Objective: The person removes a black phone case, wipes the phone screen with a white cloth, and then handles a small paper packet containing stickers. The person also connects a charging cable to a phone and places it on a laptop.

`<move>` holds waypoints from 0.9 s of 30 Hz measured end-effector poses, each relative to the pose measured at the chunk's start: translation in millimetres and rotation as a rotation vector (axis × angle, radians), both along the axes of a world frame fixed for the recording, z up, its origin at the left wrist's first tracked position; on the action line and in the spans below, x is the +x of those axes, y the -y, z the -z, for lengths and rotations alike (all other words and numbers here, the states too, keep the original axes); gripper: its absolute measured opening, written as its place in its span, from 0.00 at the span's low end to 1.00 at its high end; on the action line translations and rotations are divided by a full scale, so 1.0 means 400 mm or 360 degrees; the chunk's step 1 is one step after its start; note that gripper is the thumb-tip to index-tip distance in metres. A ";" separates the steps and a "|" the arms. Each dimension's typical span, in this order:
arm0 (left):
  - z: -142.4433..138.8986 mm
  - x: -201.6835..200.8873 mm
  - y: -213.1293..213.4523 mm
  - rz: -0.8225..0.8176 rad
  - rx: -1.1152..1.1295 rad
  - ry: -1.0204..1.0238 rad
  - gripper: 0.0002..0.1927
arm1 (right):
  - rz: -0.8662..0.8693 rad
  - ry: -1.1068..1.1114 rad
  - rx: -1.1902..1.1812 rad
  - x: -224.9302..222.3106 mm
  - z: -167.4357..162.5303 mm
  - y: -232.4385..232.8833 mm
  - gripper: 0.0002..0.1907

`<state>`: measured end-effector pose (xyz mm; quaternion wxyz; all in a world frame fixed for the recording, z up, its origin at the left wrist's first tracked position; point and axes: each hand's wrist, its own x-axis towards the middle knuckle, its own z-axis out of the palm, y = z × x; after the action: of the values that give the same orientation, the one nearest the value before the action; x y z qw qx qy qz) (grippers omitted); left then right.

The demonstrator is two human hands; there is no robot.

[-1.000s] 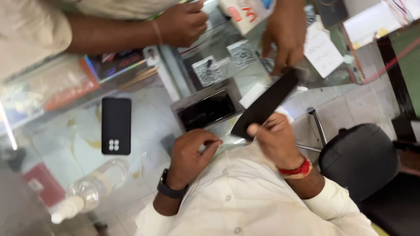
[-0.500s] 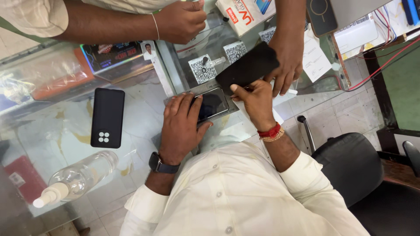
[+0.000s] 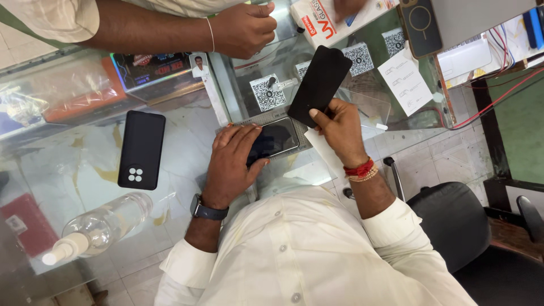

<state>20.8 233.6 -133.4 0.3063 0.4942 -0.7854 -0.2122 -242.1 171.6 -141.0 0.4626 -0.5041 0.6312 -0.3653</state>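
left hand (image 3: 232, 164): lying palm down on the glass counter (image 3: 68, 164), fingers (image 3: 249, 144) spread a little and pressing flat on the near end of a dark phone (image 3: 277, 139); dark watch (image 3: 208, 211) showing on the wrist.
right hand (image 3: 340, 130): pinching a black phone cover (image 3: 320, 85) at its lower end, thumb on the front, remaining fingers curling behind it; red thread and beads (image 3: 360, 169) circling the wrist.
phone: resting screen up in a grey tray (image 3: 266, 118) on the counter, middle of the view, partly hiding under the left hand.
black phone cover: tilting upward and away, raised just beyond the phone's right end.
second black cover (image 3: 141, 149): lying flat on the counter well to the left, small ring of camera holes near its lower end.
spray bottle (image 3: 99, 226): lying on its side at the lower left, clear, white nozzle.
other person's hand (image 3: 243, 28): closing into a loose fist at the far edge of the counter, thin bracelet on the wrist.
white box (image 3: 334, 20): sitting at the far edge, another hand touching its top.
black chair (image 3: 453, 226): standing to the right, below the counter.
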 end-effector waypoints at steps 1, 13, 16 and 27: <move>0.002 0.003 0.004 0.0002 -0.0012 0.0001 0.35 | -0.0027 0.0013 -0.0001 -0.001 0.001 0.003 0.04; 0.016 0.012 0.019 0.0020 -0.0008 0.0025 0.34 | -0.0020 0.0161 0.0053 -0.007 0.023 0.011 0.04; 0.012 0.013 0.024 0.0017 -0.0010 0.0021 0.35 | -0.0045 0.0109 0.0039 -0.005 0.014 0.017 0.04; -0.008 0.031 0.031 0.0065 0.0067 -0.0037 0.36 | -0.0347 -0.0069 0.0246 0.002 -0.038 0.074 0.03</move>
<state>33.0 221.3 -130.0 0.3005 0.4819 -0.7871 -0.2406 -241.3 142.2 -125.7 0.5232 -0.5403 0.6089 -0.2521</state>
